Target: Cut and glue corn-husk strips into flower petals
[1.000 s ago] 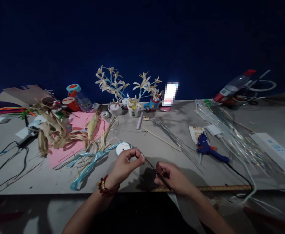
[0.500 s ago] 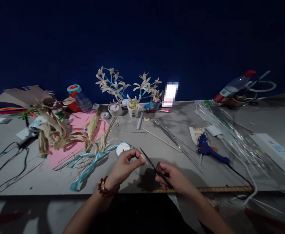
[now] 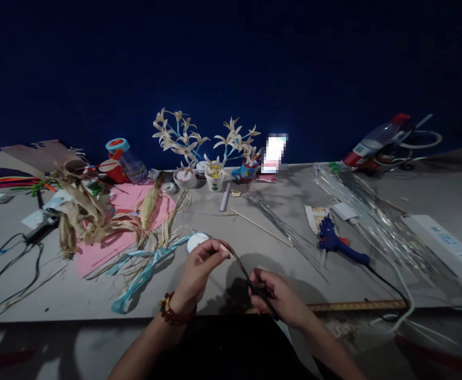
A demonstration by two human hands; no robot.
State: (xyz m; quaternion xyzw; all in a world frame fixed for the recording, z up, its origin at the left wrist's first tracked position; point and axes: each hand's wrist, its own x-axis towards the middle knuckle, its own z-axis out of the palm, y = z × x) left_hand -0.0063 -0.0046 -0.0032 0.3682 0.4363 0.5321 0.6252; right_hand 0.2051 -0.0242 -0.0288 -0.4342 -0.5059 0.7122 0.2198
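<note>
The left hand [image 3: 200, 268] pinches a small pale piece [image 3: 225, 249] above the near table [image 3: 76, 301], apparently steadying it beside the scissors [image 3: 246, 273]; the right hand [image 3: 275, 296] grips their handles, aiming the tips far-left.

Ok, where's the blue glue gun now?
In the head view, the blue glue gun lies on the table, right of and beyond the right hand, next to the pale printed packet.

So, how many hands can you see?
2: the left hand, pinching a small pale piece near the white disc, and the right hand, holding dark scissors.
</note>
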